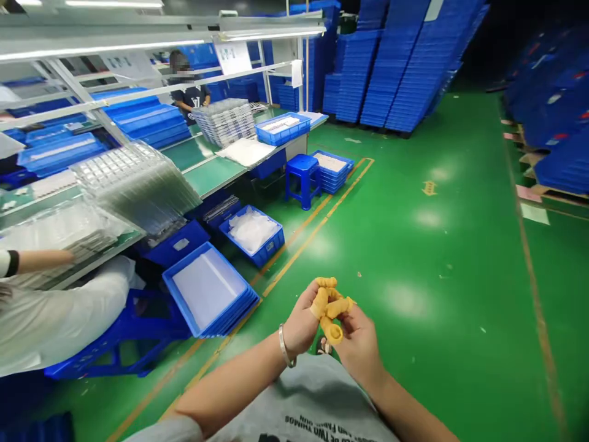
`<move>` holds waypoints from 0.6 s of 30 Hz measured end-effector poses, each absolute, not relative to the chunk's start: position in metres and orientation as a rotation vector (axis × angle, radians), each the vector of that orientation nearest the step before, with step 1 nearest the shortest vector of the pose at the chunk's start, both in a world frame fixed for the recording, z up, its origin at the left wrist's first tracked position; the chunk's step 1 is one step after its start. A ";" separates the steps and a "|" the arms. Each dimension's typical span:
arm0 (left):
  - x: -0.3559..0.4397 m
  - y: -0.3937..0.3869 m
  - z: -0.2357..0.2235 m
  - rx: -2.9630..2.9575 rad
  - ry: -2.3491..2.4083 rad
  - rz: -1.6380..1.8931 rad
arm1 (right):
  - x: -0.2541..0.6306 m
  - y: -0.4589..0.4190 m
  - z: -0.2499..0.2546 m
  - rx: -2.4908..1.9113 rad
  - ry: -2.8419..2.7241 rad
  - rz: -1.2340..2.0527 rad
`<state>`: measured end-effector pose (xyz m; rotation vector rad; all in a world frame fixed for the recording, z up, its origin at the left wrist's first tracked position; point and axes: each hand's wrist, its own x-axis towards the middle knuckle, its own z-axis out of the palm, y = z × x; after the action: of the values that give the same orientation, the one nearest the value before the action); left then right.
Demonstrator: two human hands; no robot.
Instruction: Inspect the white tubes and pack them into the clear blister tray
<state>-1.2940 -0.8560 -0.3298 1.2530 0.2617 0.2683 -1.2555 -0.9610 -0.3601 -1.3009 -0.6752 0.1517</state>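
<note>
Both hands meet in front of my grey shirt, above the green floor. My left hand (pixel 301 322), with a bangle at the wrist, has its fingers bent inward, and yellow rubber finger cots (pixel 319 302) cover its thumb and fingers. My right hand (pixel 363 344) closes in from the other side, its fingertips pinched at the yellow finger cots. One wrinkled cot (pixel 334 333) points toward me with a rounded, rolled-looking end. The cots overlap, so which finger some of them sit on is hard to make out. Whether anything lies between the left fingertips is hidden.
A seated person in white (pixel 69 313) works at the long bench (pixel 207 175) on my left; another person (pixel 188 92) is behind it. Blue crates (pixel 207 288), a blue stool (pixel 302 178) and crates beyond line the bench. Tall blue stacks (pixel 391 73) stand ahead.
</note>
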 end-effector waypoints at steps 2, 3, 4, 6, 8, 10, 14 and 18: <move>-1.234 -0.834 -0.319 1.065 0.332 0.192 | -1.183 -0.933 -0.346 -1.340 -0.793 0.081; -1.206 -0.820 -0.317 0.972 0.355 0.161 | -1.149 -0.916 -0.341 -1.355 -0.857 0.046; -1.179 -0.803 -0.316 0.901 0.371 0.140 | -1.116 -0.898 -0.337 -1.368 -0.922 0.009; -1.124 -0.765 -0.320 0.840 0.385 0.136 | -1.051 -0.858 -0.333 -1.389 -1.041 -0.088; -1.067 -0.724 -0.327 0.849 0.401 0.136 | -0.988 -0.817 -0.331 -1.409 -1.136 -0.226; -1.008 -0.683 -0.331 0.897 0.408 0.087 | -0.926 -0.778 -0.327 -1.431 -1.211 -0.381; -0.889 -0.612 -0.321 0.978 0.355 -0.101 | -0.810 -0.716 -0.308 -1.475 -1.330 -0.622; -0.783 -0.548 -0.305 1.019 0.297 -0.257 | -0.705 -0.661 -0.288 -1.511 -1.367 -0.675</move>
<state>-0.7828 -0.5484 -0.3051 1.0195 0.2967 -0.2572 -0.7047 -0.6605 -0.2884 -1.5112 -1.3673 -0.6745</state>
